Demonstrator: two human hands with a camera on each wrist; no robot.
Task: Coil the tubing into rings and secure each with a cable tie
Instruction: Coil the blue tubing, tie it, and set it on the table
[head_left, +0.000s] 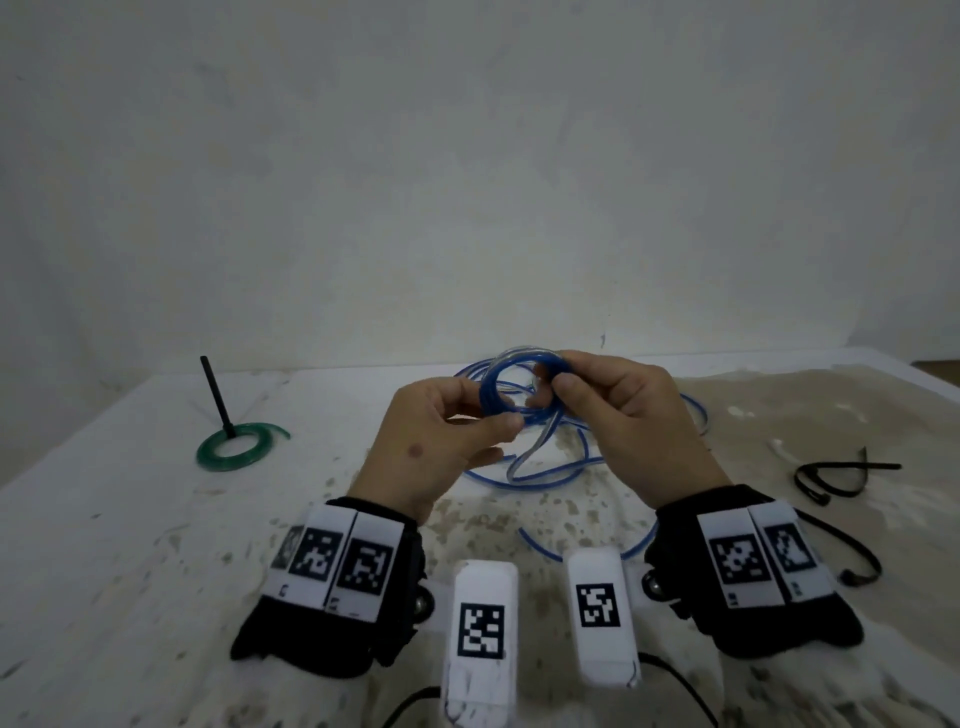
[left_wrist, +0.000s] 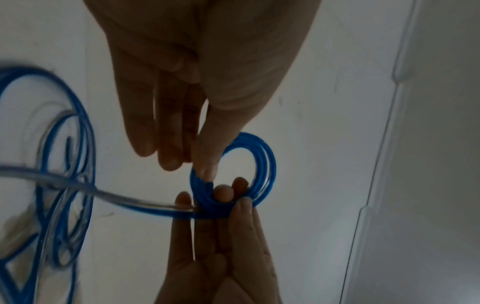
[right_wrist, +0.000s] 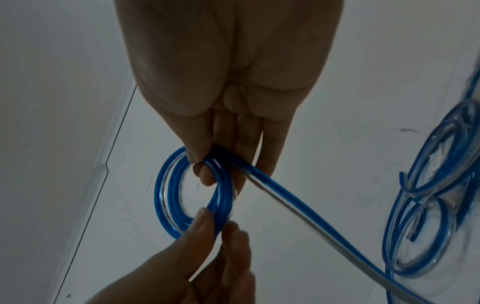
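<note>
A small ring of blue tubing is held up between both hands above the table. My left hand pinches its lower left side between thumb and fingers. My right hand pinches the right side of the ring. The left wrist view shows the ring with my left thumb pressing on it. In the right wrist view my right hand grips the ring where the free tail leaves it. The tail runs down to the loose blue tubing on the table.
A finished green ring lies at the left with a black cable tie standing up from it. Loose black cable ties lie at the right, one more beside my right wrist. The table meets a white wall behind.
</note>
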